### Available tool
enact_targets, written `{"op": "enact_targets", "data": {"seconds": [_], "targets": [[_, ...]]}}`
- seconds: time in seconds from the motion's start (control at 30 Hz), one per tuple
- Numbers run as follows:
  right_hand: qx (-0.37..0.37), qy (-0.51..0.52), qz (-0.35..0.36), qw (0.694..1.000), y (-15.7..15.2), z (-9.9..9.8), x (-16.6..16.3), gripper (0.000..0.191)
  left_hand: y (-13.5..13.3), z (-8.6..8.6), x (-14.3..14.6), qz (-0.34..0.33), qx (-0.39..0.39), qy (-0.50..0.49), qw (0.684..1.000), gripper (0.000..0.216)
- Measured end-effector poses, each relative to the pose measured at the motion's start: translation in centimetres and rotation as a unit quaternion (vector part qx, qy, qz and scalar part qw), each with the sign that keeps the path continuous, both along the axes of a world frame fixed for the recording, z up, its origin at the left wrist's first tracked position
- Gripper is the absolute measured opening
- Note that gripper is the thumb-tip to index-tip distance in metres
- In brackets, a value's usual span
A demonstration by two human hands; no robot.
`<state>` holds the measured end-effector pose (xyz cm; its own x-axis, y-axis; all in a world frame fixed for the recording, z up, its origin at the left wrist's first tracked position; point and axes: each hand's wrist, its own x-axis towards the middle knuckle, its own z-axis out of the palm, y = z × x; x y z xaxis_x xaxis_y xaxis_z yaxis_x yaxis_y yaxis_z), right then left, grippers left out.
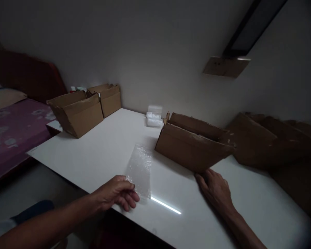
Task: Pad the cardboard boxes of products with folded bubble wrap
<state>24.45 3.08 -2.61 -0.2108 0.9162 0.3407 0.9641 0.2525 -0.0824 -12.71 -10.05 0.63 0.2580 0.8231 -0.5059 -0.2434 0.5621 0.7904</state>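
My left hand (123, 193) pinches the near left corner of a clear bubble wrap sheet (140, 169) between thumb and fingers. The sheet lies over the white table's front part, its far end reaching toward the back. At the near bottom corner of an open-topped cardboard box (191, 145) is my right hand (216, 186), its thumb close to the box's edge. The fingertips there are hidden, so I cannot tell whether they grip the box. Farther back, a small stack of folded bubble wrap (154, 117) lies beside that box.
Two more cardboard boxes (84, 117) (111, 98) stand at the table's (93, 155) far left. Dark cardboard boxes (259, 141) crowd the right side. A bed with a purple cover (20, 128) is at left. A wall outlet (225, 66) and a dark-framed panel (254, 27) are above.
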Motion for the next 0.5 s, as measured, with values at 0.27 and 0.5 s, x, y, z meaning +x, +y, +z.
{"op": "enact_targets", "data": {"seconds": [0.27, 0.5], "targets": [[0.063, 0.059, 0.307, 0.948, -8.5, 1.0, -5.5, 0.052, -3.2, 0.2, 2.9, -0.045, -0.063, -0.097, 0.992, 0.026], [-0.091, 0.214, 0.412, 0.881, -9.9, 1.8, -12.0, 0.028, -4.6, 0.2, 2.9, -0.045, -0.039, -0.075, 0.995, 0.046]]}}
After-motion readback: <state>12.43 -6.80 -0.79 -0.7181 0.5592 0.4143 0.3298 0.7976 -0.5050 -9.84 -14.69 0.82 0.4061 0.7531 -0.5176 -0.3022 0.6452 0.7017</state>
